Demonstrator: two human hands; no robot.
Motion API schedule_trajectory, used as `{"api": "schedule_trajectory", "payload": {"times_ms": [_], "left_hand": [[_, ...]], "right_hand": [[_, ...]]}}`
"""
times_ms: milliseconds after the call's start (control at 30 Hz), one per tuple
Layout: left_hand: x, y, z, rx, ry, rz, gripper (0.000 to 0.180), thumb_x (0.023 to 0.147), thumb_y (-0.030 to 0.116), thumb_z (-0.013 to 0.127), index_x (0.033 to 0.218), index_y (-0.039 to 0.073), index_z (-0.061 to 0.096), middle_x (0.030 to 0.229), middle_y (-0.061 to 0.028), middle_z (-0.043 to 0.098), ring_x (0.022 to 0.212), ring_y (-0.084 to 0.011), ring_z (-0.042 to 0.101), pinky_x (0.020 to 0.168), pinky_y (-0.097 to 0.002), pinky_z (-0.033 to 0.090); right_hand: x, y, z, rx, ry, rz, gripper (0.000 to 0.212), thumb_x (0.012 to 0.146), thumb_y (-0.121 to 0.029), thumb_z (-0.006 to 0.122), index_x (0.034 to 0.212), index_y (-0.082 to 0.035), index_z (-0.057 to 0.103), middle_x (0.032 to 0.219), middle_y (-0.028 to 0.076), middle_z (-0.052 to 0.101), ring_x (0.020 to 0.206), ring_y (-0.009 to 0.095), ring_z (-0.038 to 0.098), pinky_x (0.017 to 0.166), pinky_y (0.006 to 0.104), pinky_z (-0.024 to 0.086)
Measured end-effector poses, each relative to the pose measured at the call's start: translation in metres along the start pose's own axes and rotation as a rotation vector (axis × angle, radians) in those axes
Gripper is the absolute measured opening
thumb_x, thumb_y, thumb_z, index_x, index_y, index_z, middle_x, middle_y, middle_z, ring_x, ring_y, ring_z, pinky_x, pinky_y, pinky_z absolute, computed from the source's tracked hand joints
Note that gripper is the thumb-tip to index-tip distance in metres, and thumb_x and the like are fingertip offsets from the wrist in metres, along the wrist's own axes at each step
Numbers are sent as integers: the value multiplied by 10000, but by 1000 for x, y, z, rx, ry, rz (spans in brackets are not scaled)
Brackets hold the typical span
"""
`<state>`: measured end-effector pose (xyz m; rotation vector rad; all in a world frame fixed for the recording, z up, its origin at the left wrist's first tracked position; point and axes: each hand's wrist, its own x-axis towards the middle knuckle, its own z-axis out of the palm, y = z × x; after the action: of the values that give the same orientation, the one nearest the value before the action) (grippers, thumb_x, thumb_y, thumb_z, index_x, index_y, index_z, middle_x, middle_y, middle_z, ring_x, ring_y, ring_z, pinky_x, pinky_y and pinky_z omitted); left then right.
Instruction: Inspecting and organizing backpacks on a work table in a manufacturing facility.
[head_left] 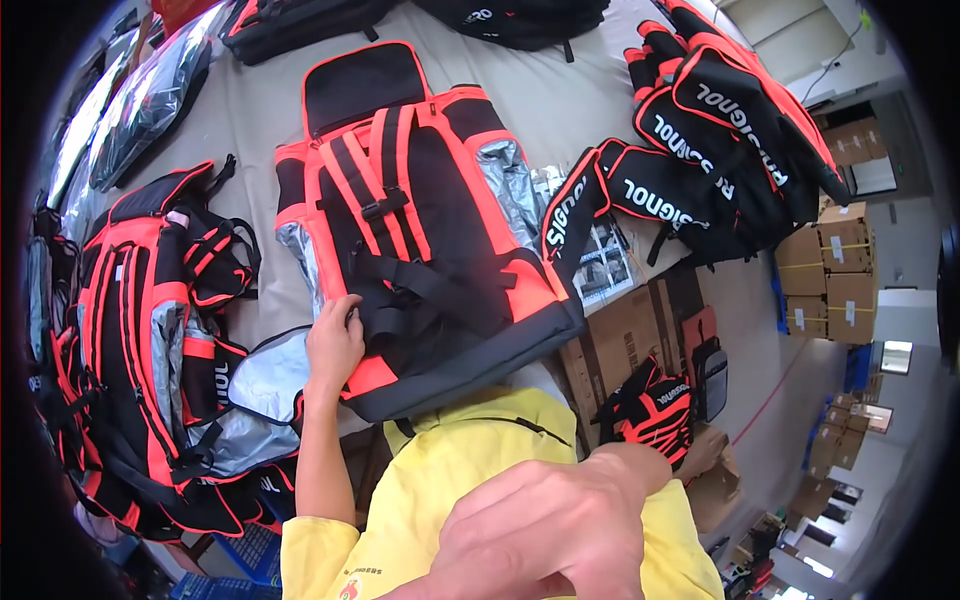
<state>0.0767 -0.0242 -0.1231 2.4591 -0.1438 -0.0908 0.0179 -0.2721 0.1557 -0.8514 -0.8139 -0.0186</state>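
Note:
A large black and neon-red backpack [470,220] lies flat before me on the table, its shoulder straps facing up and its top flap folded out at the far end. At its lower left side, my left hand [336,340] grips the red edge with curled fingers. Loose black straps lie across the back panel beside that hand. Raised close in front of my yellow shirt is my right hand [545,515], away from the backpack. Its fingers are bent together; their tips and anything in them are out of sight.
More red-black bags [130,330] are piled at the left, some with silver lining showing. Stacked backpacks [720,130] hang over the table's right edge. Below stand a brown carton [625,345] and another small bag [655,410]. Strapped cartons [825,260] rise farther right.

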Motion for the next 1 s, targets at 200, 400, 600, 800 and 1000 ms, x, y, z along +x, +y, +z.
{"api": "schedule_trajectory", "payload": {"times_ms": [200, 400, 600, 800, 1000], "left_hand": [[-1, 2, 6, -43, 6, -93, 270, 1000, 69, 663, 1265, 33, 700, 1152, -216, 715, 1057, -424, 703, 899, -464, 559], [10, 72, -4, 412, 429, 83, 361, 999, 80, 680, 1346, -12, 642, 1268, -234, 681, 1194, -415, 643, 1004, -473, 527], [29, 259, 53, 35, -143, 334, 596, 856, 204, 861, 1360, 1, 616, 1342, -221, 653, 1297, -427, 617, 1097, -510, 503], [65, 222, 152, -71, -219, 267, 554, 1029, 291, 693, 1478, -4, 557, 1552, -238, 540, 1526, -436, 429, 1245, -585, 359], [61, 178, 198, 345, -341, 74, 537, 1097, 362, 557, 1581, 133, 524, 1739, -160, 325, 1641, -430, 200, 1215, -789, 222]], "right_hand": [[10, 19, 2, -345, 133, -887, 307, 969, -193, 845, 1263, -277, 826, 1311, 414, 665, 826, 308, 785, 669, 378, 632], [-50, -71, -133, -418, -117, 327, 349, 883, -42, 780, 1227, -69, 827, 902, 36, 793, 767, 227, 756, 703, 301, 607], [-123, 17, -329, -1001, -34, 773, 282, 1038, -156, 578, 1284, -64, 679, 1295, 161, 713, 988, 391, 739, 857, 510, 590], [-153, 82, -372, -1241, -546, 1064, 430, 1070, -462, 617, 1239, -75, 701, 1194, 236, 678, 1019, 432, 742, 853, 552, 588], [-200, 35, -387, -1135, -557, 951, 379, 1006, -425, 709, 1119, -65, 677, 1070, 208, 636, 854, 440, 729, 755, 567, 575]]}}
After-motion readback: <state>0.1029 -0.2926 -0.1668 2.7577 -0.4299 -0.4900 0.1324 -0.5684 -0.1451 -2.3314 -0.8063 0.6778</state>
